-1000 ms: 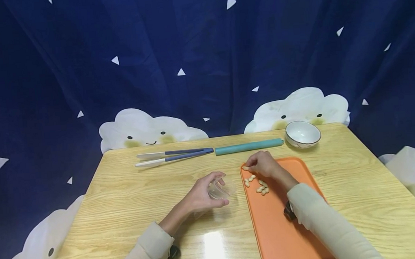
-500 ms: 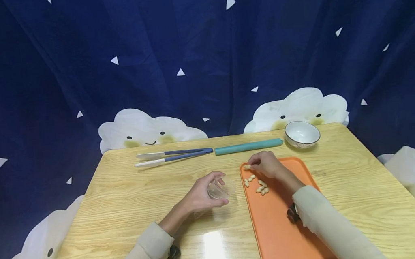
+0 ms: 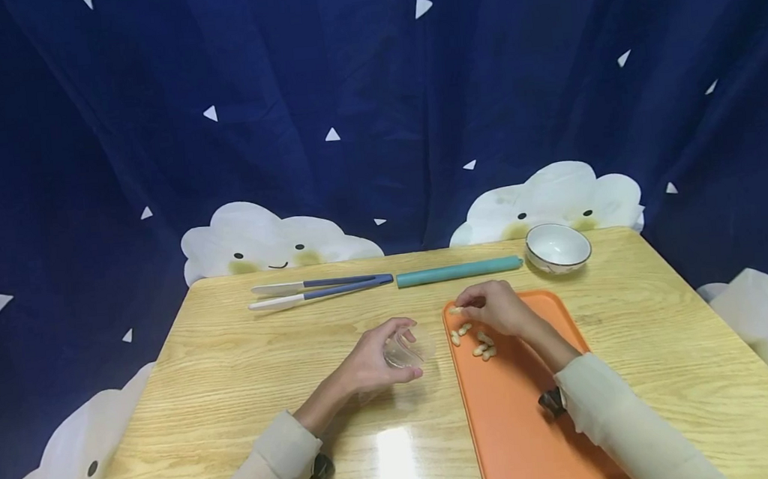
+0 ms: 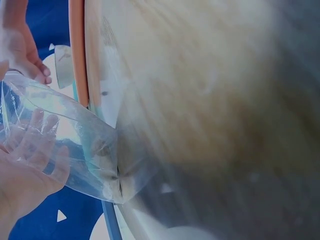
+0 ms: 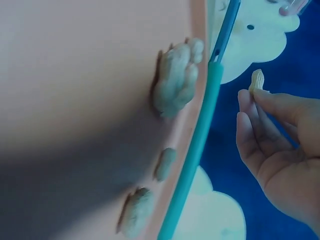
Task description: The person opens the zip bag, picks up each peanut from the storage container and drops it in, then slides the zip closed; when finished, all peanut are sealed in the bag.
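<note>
My left hand (image 3: 373, 357) is curled round a clear, see-through cup (image 3: 401, 352), with thumb and fingers on opposite sides. In the left wrist view the cup (image 4: 75, 145) lies tilted, its wall shiny and creased. Between thumb and fingertips of my right hand (image 3: 498, 309), a peanut in its shell (image 5: 257, 80) is pinched just above the tray's far left corner. The other fingers of that hand are loosely bent. Several unshelled peanuts (image 3: 483, 346) lie below it on the orange tray (image 3: 507, 425), grouped near the left rim.
Blue-and-white tongs (image 3: 334, 288) lie along the back of the wooden table (image 3: 233, 387). Beside them is a teal stick-like tube (image 3: 461, 271). A white bowl (image 3: 558, 248) stands at the back right, behind the tray. A dark blue curtain (image 3: 373, 105) hangs behind the table.
My right hand has shifted slightly to the right, its forearm swinging the same way, with the peanut between its fingertips. The left hand and cup stay in place.
</note>
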`<action>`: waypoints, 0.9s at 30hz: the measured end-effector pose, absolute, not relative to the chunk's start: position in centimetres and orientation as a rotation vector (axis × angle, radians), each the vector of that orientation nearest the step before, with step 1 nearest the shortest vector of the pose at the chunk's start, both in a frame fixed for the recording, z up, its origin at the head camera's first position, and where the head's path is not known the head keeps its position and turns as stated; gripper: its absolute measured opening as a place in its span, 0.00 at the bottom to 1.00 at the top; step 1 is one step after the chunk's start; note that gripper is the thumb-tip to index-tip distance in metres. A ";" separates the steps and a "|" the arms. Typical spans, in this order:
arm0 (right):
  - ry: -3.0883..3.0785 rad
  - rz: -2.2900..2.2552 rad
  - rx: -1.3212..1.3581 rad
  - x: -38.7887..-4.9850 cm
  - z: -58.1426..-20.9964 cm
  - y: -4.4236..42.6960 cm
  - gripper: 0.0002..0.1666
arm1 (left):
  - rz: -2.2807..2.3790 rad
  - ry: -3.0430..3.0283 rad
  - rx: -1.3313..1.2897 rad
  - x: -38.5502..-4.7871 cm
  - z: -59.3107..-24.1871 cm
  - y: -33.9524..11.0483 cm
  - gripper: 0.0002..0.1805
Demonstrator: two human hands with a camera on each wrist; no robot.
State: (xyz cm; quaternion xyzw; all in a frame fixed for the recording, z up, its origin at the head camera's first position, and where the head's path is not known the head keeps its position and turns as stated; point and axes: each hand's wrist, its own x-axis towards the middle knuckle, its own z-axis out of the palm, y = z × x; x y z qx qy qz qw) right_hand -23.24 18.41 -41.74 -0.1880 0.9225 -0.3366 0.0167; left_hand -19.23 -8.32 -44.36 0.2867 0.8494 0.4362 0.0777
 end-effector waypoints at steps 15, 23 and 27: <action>2.719 -1.305 -0.743 -20.1 -39.2 15.2 0.06 | 1.297 2.550 0.855 -19.3 -44.5 -8.3 0.41; 2.711 -1.284 -0.847 -19.4 -40.1 13.4 0.06 | 1.302 2.557 0.852 -19.2 -44.4 -8.3 0.41; 2.671 -1.295 -0.843 -19.3 -40.2 13.4 0.08 | 1.301 2.562 0.856 -19.2 -44.4 -8.4 0.41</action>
